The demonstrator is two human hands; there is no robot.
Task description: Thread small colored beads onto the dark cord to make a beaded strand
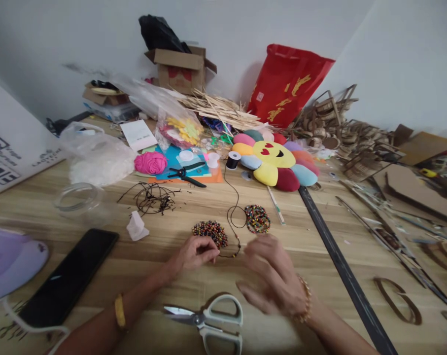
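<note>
My left hand (pixel 198 252) is closed in a pinch on the end of a thin black cord (pixel 227 256), just in front of a pile of small multicoloured beads (pixel 210 232). A few beads are threaded on the cord, which runs in a loop back to a black spool (pixel 233 160). To the right, my right hand (pixel 269 273) hovers with its fingers apart, slightly blurred, and nothing shows in it. Beyond it lies a coil of strung beads (pixel 257 219). Scissors with pale handles (pixel 204 319) rest on the table between my forearms.
At the left are a black phone (pixel 70 276), a clear round container (pixel 85 202) and a tangle of black cord pieces (pixel 154 197). Black-handled pliers (pixel 186 173) lie on coloured paper. A flower cushion (pixel 275 157) sits behind, and a dark strip (pixel 337 256) crosses the right side.
</note>
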